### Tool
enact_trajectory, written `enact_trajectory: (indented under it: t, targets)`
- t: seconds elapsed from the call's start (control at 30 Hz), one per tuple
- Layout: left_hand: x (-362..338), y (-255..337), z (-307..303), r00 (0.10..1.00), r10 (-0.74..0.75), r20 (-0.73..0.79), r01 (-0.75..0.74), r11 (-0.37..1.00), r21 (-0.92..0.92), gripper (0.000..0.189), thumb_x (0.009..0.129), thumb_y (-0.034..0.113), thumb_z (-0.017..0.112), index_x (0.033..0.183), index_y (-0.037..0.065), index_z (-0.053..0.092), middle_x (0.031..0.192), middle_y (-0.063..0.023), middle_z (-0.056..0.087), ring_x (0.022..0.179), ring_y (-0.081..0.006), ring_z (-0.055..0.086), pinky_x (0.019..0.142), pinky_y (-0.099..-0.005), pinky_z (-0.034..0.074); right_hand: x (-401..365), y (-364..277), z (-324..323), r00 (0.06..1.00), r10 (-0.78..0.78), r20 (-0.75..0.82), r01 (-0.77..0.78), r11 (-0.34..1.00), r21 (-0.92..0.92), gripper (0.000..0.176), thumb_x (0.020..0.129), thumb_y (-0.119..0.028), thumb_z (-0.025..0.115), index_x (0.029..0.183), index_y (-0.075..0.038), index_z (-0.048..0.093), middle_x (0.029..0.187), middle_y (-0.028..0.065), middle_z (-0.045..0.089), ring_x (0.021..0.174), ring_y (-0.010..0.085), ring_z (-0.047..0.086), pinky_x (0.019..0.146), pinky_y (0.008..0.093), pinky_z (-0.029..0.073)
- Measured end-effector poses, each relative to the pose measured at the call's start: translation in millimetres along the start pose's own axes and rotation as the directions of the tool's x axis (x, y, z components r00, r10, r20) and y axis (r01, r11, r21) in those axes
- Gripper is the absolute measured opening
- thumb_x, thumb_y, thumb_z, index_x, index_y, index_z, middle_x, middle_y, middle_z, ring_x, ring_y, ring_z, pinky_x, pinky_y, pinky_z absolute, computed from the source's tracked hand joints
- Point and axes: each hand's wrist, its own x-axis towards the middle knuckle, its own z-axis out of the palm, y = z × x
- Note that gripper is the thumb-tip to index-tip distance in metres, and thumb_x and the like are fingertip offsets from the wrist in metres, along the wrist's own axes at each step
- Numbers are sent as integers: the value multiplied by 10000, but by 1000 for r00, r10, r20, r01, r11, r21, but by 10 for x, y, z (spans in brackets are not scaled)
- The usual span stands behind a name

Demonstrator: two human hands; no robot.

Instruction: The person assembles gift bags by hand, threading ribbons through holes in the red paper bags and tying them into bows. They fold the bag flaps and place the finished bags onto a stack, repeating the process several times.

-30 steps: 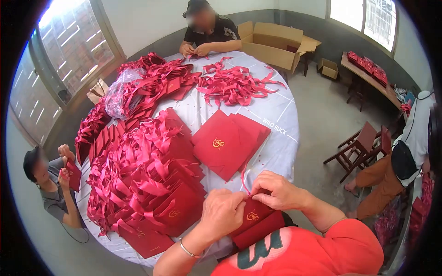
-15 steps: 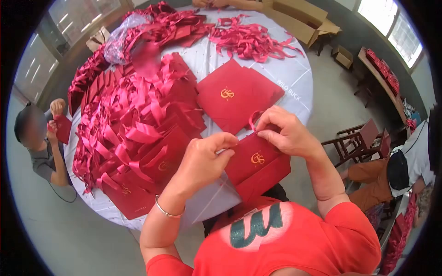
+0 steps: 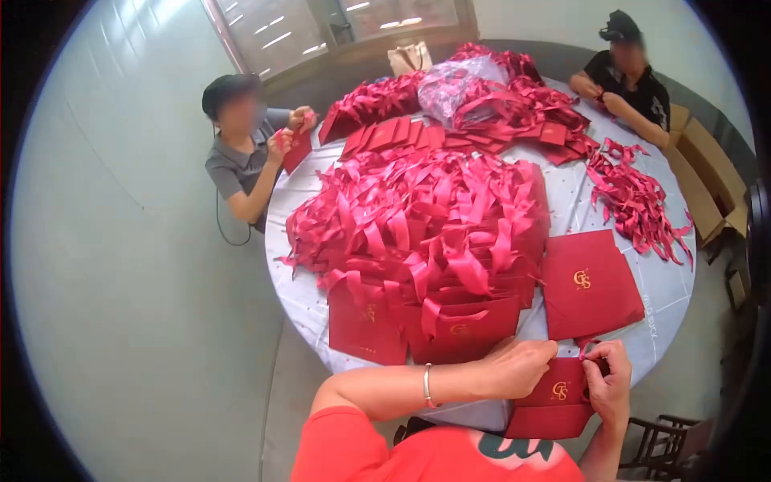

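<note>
A red paper bag [image 3: 560, 391] with a gold logo lies at the table's near edge, between my hands. My left hand [image 3: 522, 367], with a bracelet at the wrist, is closed at the bag's upper left; what its fingers hold, if anything, is hidden. At the bag's upper right my right hand [image 3: 608, 377] pinches a pink ribbon [image 3: 588, 349]. Just beyond lie flat red bags [image 3: 590, 281]. To the left stands a large mass of red bags with pink ribbon handles [image 3: 418, 217].
Loose ribbons [image 3: 638, 197] lie at the table's right. A plastic-wrapped bundle [image 3: 458, 88] sits at the back. One person [image 3: 241, 153] works at the left, another [image 3: 630, 84] at the back right, beside a cardboard box [image 3: 707, 173]. A chair [image 3: 662, 442] stands low right.
The head view has swung left, bringing the back-right person into sight. My left hand's fingers have closed together. My right hand still holds the ribbon at the bag.
</note>
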Motion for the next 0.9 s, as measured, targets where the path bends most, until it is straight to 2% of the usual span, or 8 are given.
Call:
enact_trajectory:
  t: [0.17,0.2,0.23,0.47,0.7,0.77,0.83,0.9]
  targets:
    - [38,-76,-36,992,116,-41,-118,991,-56,135,844,52,597,923,-28,522,784,-238,630,693,-400,650,575,-468,509,-40,105,147,998,49,-43,-45,995,92,143,763,76,615,839,-16,536,856,91,532,787,200,519,711,297,431]
    - [27,36,-159,997,-8,82,26,975,-219,127,855,38,577,933,-36,509,762,-225,624,628,-353,654,530,-444,504,-39,112,140,990,128,-56,-116,978,172,150,745,75,628,832,-16,546,836,104,550,816,235,531,742,324,438]
    - [12,95,-237,969,-126,210,195,915,-352,120,866,24,557,943,-44,495,740,-213,619,563,-306,659,485,-419,498,-42,189,135,998,39,-42,-33,988,151,131,811,67,598,858,-27,519,887,41,505,761,108,478,686,230,399]
    - [50,8,-146,957,-126,260,242,841,-484,99,896,15,506,967,-46,473,647,-162,597,448,-239,622,390,-357,459,-57,202,121,976,218,12,-201,873,444,106,843,50,590,886,-23,525,906,31,528,816,104,485,746,228,403]
    - [18,-62,7,970,-105,217,152,966,-211,124,925,74,507,977,-36,487,534,-164,579,441,-281,612,393,-410,471,-66,262,151,974,224,30,-211,857,470,109,864,73,563,912,-21,533,900,39,557,831,109,517,766,231,428]
    - [47,-107,65,990,-77,117,86,994,-71,166,914,110,539,1006,-25,509,640,-242,605,610,-406,640,567,-483,504,-65,227,133,955,292,51,-275,812,515,124,856,88,565,908,-21,536,900,36,562,795,93,526,717,217,445]
    - [55,-52,2,979,-89,183,114,985,-131,129,922,94,518,979,-17,487,560,-177,587,464,-292,621,445,-431,488,-61,211,143,960,280,26,-253,818,517,135,847,102,568,904,-17,541,902,36,569,771,80,534,680,210,456]
    - [39,-71,42,981,-129,145,143,986,-90,193,891,134,565,1010,-10,518,788,-292,617,819,-484,604,693,-542,475,-58,194,142,951,309,21,-273,806,526,135,842,109,571,899,-11,549,897,39,580,751,74,542,662,209,463]
